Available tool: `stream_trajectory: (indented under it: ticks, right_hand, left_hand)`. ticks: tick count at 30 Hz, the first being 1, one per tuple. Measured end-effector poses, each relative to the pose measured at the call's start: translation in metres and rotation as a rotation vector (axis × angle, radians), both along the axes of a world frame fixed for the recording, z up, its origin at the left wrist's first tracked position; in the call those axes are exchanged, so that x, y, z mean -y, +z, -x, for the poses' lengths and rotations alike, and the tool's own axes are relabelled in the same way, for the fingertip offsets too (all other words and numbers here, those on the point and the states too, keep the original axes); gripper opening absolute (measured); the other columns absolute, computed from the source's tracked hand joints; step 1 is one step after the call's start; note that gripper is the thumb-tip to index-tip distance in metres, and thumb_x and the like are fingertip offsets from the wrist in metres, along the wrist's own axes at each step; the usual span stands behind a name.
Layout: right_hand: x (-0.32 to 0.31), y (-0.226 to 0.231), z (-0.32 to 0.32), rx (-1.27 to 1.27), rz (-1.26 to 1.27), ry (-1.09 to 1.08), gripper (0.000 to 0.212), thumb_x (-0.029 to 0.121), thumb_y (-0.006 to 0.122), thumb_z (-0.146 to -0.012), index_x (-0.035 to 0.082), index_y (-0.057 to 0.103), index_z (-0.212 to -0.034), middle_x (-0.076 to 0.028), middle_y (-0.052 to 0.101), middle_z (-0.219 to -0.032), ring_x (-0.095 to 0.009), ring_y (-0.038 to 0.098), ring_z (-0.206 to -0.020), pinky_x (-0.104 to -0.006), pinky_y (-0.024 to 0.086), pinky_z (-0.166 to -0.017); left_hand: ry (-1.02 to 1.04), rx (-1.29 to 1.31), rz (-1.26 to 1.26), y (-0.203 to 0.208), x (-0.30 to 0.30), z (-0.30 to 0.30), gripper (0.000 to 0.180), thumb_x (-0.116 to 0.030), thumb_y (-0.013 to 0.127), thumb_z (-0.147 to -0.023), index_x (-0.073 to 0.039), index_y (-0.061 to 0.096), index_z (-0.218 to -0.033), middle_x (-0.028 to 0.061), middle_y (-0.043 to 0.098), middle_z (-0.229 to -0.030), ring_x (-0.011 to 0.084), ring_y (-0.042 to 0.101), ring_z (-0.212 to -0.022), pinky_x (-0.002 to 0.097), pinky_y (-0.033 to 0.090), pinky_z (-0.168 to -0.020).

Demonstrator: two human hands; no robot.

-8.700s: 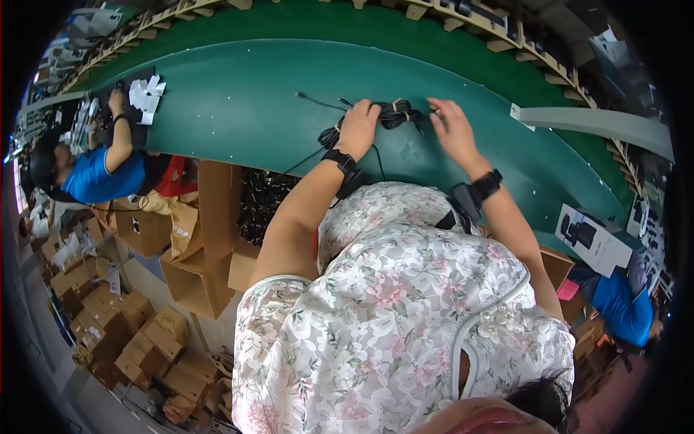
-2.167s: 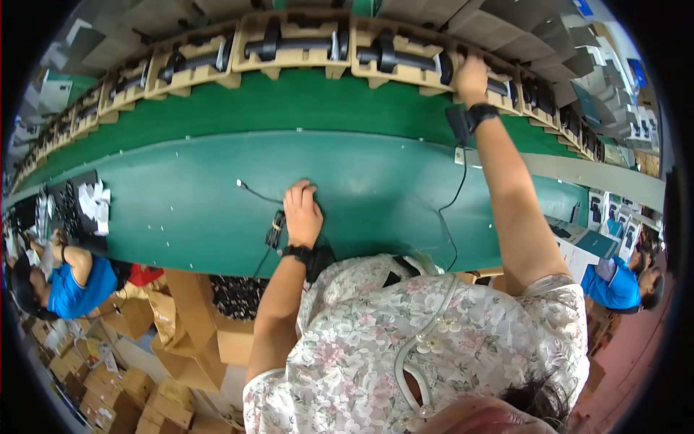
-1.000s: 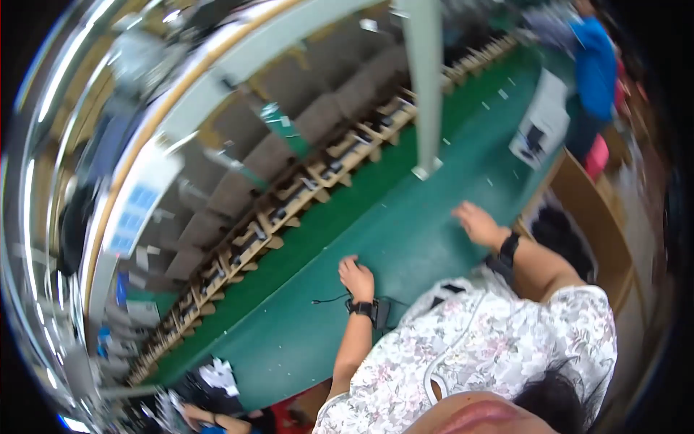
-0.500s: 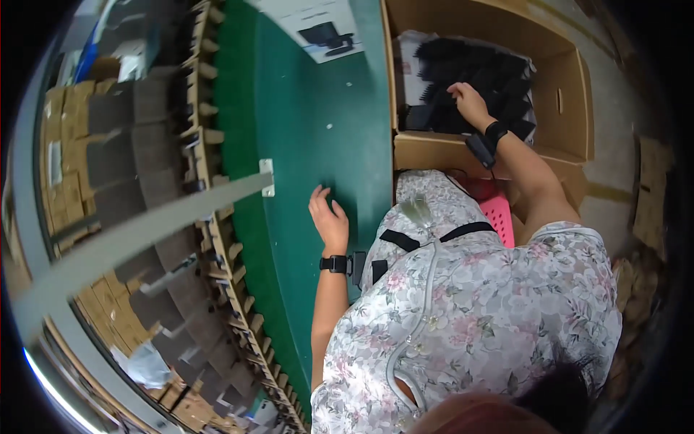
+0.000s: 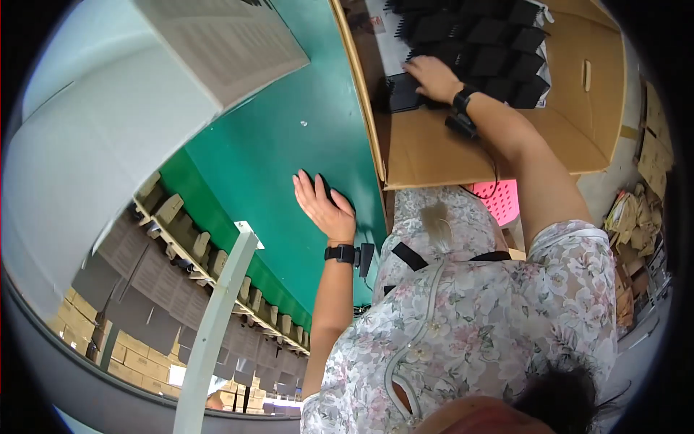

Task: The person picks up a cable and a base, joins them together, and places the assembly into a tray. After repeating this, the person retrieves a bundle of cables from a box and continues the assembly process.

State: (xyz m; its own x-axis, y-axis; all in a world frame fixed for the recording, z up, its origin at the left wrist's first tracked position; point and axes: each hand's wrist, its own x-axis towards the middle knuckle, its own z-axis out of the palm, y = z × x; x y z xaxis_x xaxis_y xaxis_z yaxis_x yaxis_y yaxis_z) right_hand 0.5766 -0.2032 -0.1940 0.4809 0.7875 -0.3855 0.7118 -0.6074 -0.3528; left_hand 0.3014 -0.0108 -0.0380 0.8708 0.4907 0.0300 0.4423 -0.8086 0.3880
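Note:
My left hand (image 5: 327, 210) rests palm down on the green tabletop (image 5: 275, 148), fingers stretched out, holding nothing. My right hand (image 5: 435, 79) reaches into a large open cardboard box (image 5: 441, 155). Its fingers and thumb are apart over a flat black part (image 5: 403, 92) at the near left end of the contents, and it seems to touch that part. More black parts (image 5: 488, 61) with comb-like toothed edges lie in overlapping rows, on white printed sheeting. What they are exactly cannot be made out. Each wrist carries a black strap with a small device.
A big white carton (image 5: 108, 116) looms at the upper left. Past the tabletop's left edge runs a wooden slotted rail (image 5: 206, 257) with grey sheets behind it. A pale metal post (image 5: 217, 325) rises at the lower left. A pink perforated basket (image 5: 499, 202) sits below the cardboard box.
The view has swung, so the white carton looks much larger and the cardboard box nearer. My right hand has gone toward the box's near left part. My left hand now lies flatter on the tabletop.

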Motion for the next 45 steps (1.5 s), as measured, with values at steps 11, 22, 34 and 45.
stream_trajectory:
  ticks: [11,22,34,45]
  right_hand:
    - [-0.021,-0.025,0.060,0.099,0.277,0.466,0.081,0.035,0.070,-0.066,0.014,0.029,-0.133,-0.018,0.035,-0.128,-0.031,0.030,-0.121,-0.0465,0.022,-0.102]
    - [-0.029,0.023,0.118,0.025,0.352,0.033,0.076,0.034,0.069,-0.066,0.020,0.034,-0.131,-0.014,0.043,-0.113,-0.031,0.040,-0.106,-0.0464,0.035,-0.089]
    - [-0.010,0.176,0.186,-0.997,-0.624,-0.598,0.070,0.015,0.065,-0.073,0.003,0.030,-0.132,-0.008,0.041,-0.128,-0.017,0.038,-0.117,-0.0284,0.030,-0.098]
    - [-0.162,0.158,0.352,-1.255,-0.328,0.222,0.070,0.021,0.066,-0.075,0.005,0.030,-0.133,-0.008,0.042,-0.126,-0.018,0.040,-0.116,-0.0302,0.031,-0.098]
  left_hand:
    - [0.001,-0.006,0.026,0.014,-0.004,0.017,0.035,-0.010,0.039,-0.085,0.002,0.043,-0.118,0.0236,0.035,-0.132,0.0442,0.031,-0.121,0.0510,0.026,-0.099]
    - [0.005,0.067,0.075,0.022,-0.017,0.087,0.036,-0.008,0.044,-0.081,0.002,0.046,-0.115,0.0239,0.037,-0.130,0.0439,0.032,-0.121,0.0511,0.026,-0.098]
    - [0.143,0.271,0.166,-0.016,-0.025,0.154,0.040,-0.009,0.049,-0.084,-0.001,0.040,-0.123,0.0207,0.037,-0.131,0.0324,0.036,-0.122,0.0426,0.030,-0.099]
    - [0.625,0.844,0.925,0.008,-0.010,0.249,0.053,-0.019,0.056,-0.086,-0.003,0.032,-0.130,0.0165,0.047,-0.122,0.0233,0.049,-0.110,0.0319,0.039,-0.091]
